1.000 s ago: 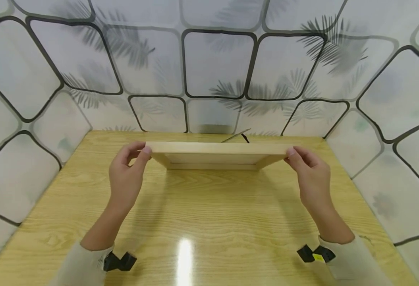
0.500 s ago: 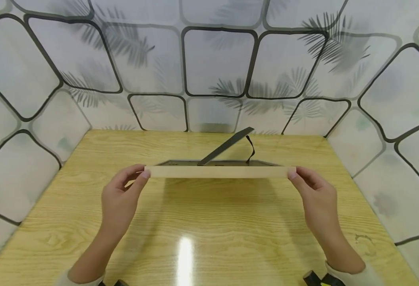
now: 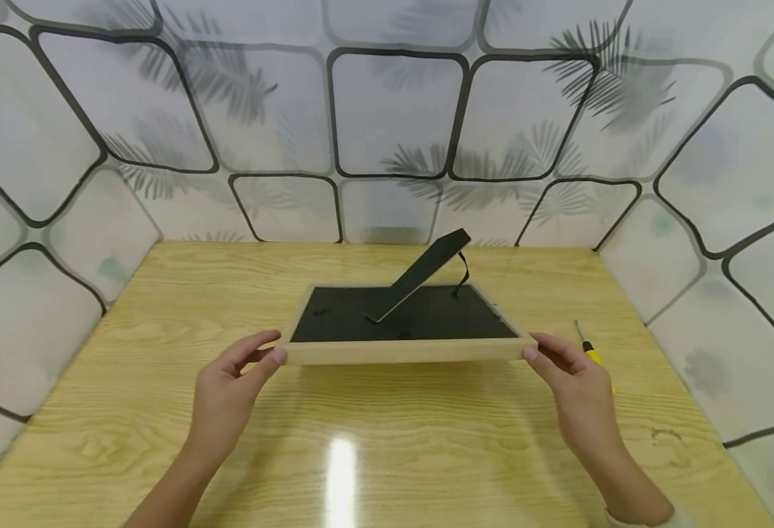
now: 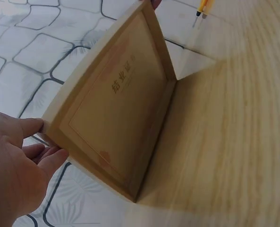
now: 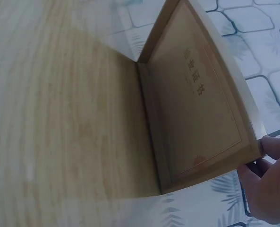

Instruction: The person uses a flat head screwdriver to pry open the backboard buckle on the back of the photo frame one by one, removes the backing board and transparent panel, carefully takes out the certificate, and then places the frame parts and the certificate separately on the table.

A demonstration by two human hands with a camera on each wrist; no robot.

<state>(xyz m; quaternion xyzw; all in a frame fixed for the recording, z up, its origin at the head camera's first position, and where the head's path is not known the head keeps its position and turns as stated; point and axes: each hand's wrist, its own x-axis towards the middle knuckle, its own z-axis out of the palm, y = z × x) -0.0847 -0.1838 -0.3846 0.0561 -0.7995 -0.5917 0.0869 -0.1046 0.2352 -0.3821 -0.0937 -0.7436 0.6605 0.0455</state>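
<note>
A light wooden picture frame (image 3: 400, 352) is tilted face down over the table (image 3: 387, 440), far edge on the wood, near edge lifted. Its black backing (image 3: 426, 319) and a raised black stand (image 3: 422, 273) face up. My left hand (image 3: 264, 357) pinches the near left corner and my right hand (image 3: 537, 350) pinches the near right corner. The left wrist view shows the frame's front (image 4: 121, 104) with a printed certificate, my left hand (image 4: 21, 161) at its corner. In the right wrist view the same front (image 5: 196, 99) shows, with my right hand (image 5: 267, 184) gripping the corner.
A small screwdriver (image 3: 588, 348) with a yellow handle lies on the table just beyond my right hand, also visible as the screwdriver (image 4: 202, 6) in the left wrist view. Patterned panels (image 3: 393, 110) wall the table at the back and both sides.
The frame has tipped from nearly upright to almost face down, its top edge brought toward me and lower. The black back and stand came into view, and the screwdriver appeared.
</note>
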